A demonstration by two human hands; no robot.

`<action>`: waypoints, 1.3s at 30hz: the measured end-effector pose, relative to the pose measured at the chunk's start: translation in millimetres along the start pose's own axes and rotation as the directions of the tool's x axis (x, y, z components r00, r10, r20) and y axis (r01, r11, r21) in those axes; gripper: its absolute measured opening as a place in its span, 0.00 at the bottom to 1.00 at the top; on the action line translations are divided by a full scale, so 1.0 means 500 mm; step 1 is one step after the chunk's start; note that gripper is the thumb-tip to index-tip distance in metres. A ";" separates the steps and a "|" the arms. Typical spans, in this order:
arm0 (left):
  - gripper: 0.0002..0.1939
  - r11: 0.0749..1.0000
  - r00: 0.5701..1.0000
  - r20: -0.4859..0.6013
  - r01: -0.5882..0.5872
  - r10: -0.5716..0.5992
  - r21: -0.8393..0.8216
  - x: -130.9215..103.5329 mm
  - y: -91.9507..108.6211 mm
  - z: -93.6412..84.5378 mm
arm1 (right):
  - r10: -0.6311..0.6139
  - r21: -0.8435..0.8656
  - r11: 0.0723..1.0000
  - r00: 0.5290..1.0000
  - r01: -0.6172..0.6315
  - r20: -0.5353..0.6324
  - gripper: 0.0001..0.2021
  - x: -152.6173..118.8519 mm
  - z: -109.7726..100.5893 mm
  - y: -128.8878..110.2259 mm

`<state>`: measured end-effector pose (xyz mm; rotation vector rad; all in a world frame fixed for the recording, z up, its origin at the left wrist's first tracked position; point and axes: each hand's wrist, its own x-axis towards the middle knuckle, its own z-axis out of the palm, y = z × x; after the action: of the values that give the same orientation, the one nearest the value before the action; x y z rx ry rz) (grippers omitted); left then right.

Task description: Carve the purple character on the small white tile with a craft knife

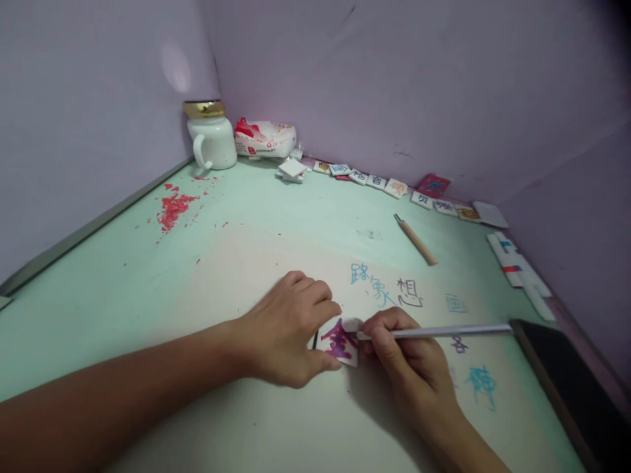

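A small white square tile (339, 341) with a purple and red painted character lies on the pale sheet at the centre. My left hand (293, 332) grips its left side, thumb at the near edge and fingers at the far edge. My right hand (407, 361) is closed around a thin silvery tool (444, 331), pinched near its left end. That end is at the tile's right side; the exact contact is hard to make out. The tool's shaft points to the right, towards a dark flat object.
A white lidded mug (217, 141) and a red-and-white packet (266, 139) stand at the back left, near red shavings (173, 209). Character tiles (377, 181) line the wall. A wooden-handled cutter (417, 240), white markers (520, 272) and a dark tablet-like object (572, 387) lie right.
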<state>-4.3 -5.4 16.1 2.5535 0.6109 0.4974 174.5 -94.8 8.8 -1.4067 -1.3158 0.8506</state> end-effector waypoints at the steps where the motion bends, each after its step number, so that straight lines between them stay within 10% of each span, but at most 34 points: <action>1: 0.20 1.000 1.000 0.002 0.001 -0.001 0.000 0.000 0.000 0.000 | 0.013 0.011 1.000 1.000 -0.013 -0.005 0.13 0.001 -0.002 0.003; 39: 0.24 0.997 0.996 0.018 0.082 -0.082 0.005 -0.004 0.008 -0.004 | -0.103 -0.134 0.987 0.987 0.087 -0.122 0.07 0.021 -0.011 0.023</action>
<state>-5.8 -8.9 19.4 2.5218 0.7080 0.4447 184.8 -84.8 0.6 -1.4607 -1.3464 0.6109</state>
